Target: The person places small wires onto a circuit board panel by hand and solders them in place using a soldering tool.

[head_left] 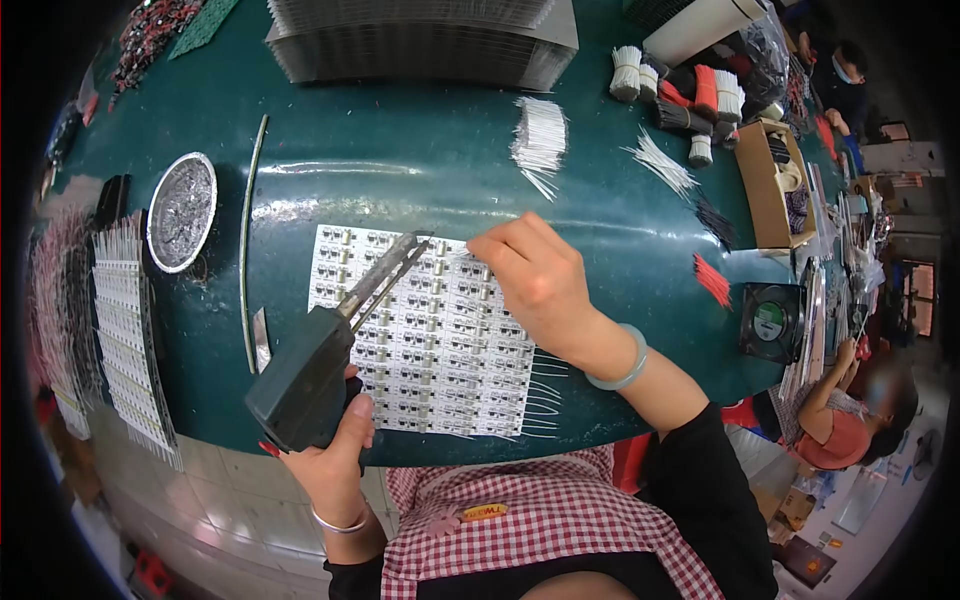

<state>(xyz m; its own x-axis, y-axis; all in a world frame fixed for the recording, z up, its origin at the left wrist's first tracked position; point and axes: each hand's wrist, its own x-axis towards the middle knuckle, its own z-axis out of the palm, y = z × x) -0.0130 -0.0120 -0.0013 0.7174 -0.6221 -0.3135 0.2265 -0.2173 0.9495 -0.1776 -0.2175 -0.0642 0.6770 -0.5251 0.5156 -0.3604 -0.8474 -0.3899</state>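
Observation:
My left hand (pixel 335 450) is wrapped round the dark handle of a soldering gun (pixel 300 375). The gun's long metal tip slants up to the right, over the top rows of a white circuit board panel (pixel 420 330) full of repeated small parts. At the panel's upper right corner my right hand (pixel 535 280) is closed in a pinch. A thin white wire (pixel 461 253) shows at its fingertips, close to the solder tip. Several white wires (pixel 542 395) stick out from the panel's lower right edge.
A bundle of white wires (pixel 539 138) lies beyond the panel. At left are a round metal dish (pixel 182 212), a thin rod (pixel 252 240) and stacked wired panels (pixel 130 335). A grey rack (pixel 425 45) stands behind; a cardboard box (pixel 770 185) and small fan (pixel 772 322) stand right.

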